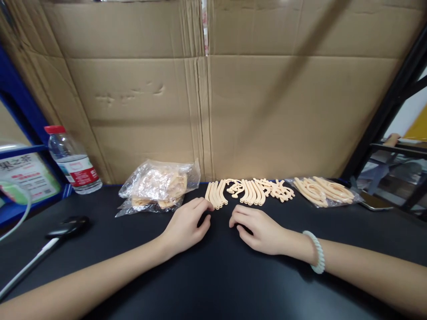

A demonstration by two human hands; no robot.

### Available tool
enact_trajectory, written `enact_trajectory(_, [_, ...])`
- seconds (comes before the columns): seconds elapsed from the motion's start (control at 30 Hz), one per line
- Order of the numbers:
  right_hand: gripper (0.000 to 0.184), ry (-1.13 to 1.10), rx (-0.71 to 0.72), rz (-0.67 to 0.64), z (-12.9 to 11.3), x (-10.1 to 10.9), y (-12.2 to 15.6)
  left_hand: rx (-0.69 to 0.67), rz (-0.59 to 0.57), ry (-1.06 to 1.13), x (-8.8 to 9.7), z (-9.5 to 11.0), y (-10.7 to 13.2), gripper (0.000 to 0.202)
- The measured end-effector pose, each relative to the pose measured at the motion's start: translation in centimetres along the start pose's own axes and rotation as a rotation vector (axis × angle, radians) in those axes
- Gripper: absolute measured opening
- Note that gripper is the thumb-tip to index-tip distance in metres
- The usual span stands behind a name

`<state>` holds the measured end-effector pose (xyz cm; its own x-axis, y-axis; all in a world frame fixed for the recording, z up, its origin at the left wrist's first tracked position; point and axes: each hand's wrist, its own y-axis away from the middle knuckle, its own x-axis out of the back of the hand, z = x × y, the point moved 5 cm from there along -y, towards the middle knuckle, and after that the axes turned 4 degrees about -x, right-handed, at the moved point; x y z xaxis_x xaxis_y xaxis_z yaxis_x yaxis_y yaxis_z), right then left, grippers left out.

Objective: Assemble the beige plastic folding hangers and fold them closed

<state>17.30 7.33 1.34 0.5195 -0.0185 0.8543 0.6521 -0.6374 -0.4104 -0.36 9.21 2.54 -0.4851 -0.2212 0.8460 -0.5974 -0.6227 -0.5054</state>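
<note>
A cardboard wall [283,111] stands behind the dark table [213,280], which carries a clear bag of pale pieces [153,182] to the left. The left hand [187,224] and right hand [263,226] are over the table, apart, fingers loosely curled with thumbs parted from them, nothing seen in either grasp. Just beyond the left hand's fingers lies the left row of curved strips [217,194], long axes pointing away from the person; that hand is nearer, though whether it touches them is hard to tell. The right row of strips [253,193] lies beyond the right hand, with small branched pieces [282,191] beside it.
</note>
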Motion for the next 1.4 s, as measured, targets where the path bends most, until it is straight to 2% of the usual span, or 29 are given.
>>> enact_trajectory(0.43, [0.025, -0.015, 0.009, -0.008, 0.4, -0.2, 0.1, 0.009, -0.051, -0.016, -0.1, -0.1, 0.0, 0.018])
enact_trajectory(0.83, [0.024, -0.022, 0.013, -0.020, 0.3, -0.3, 0.1, 0.072, -0.069, -0.016, -1.1, -1.1, 0.3, 0.044])
enact_trajectory(1.17, [0.023, -0.024, 0.010, -0.021, 0.3, -0.3, 0.2, 0.073, -0.126, -0.042, -1.6, -1.5, 0.4, 0.047])
enact_trajectory(1.4, [0.023, -0.018, 0.009, -0.028, 0.4, -0.4, 0.2, 0.069, -0.107, -0.009, -1.6, -1.5, 0.4, 0.050])
